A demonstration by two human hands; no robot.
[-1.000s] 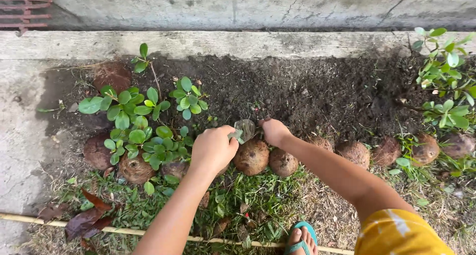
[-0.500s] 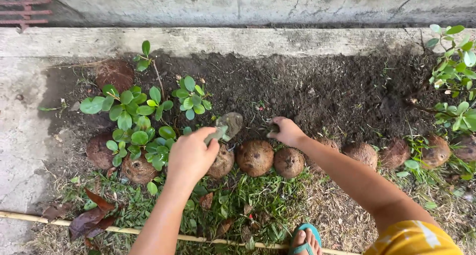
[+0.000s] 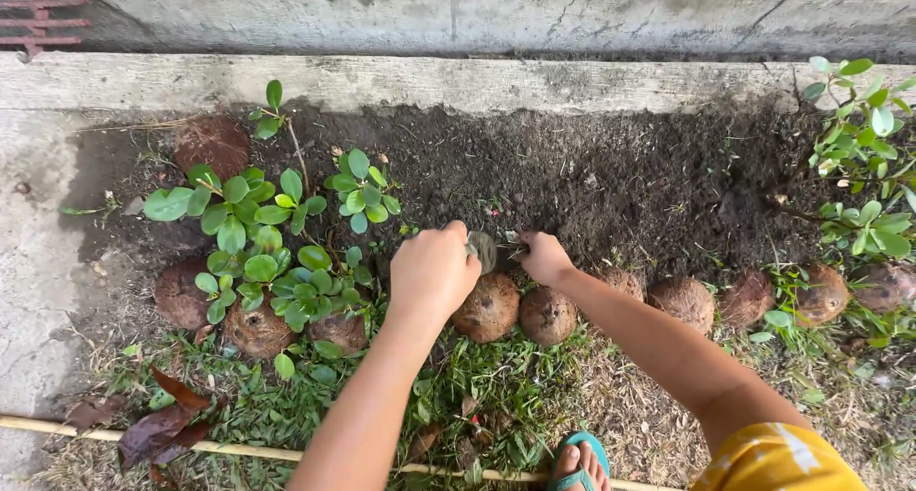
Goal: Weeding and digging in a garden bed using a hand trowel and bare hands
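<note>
My left hand (image 3: 434,271) is closed around the handle of a small garden trowel (image 3: 483,250), whose blade points down into the dark soil (image 3: 620,186). My right hand (image 3: 544,258) rests fisted on the soil just right of the blade, pinching something small that I cannot make out. Both hands sit just behind a row of brown coconut husks (image 3: 489,308) lining the bed's front edge.
Green round-leaved plants (image 3: 258,233) grow left of my hands, and more (image 3: 863,167) stand at the far right. A concrete ledge (image 3: 429,79) borders the bed behind. Grass, dry leaves and a bamboo stick (image 3: 239,448) lie in front. My sandalled foot (image 3: 577,462) is at the bottom.
My left hand has swung the trowel from raised and tilted to pointing down into the soil. My right hand stays near the same spot.
</note>
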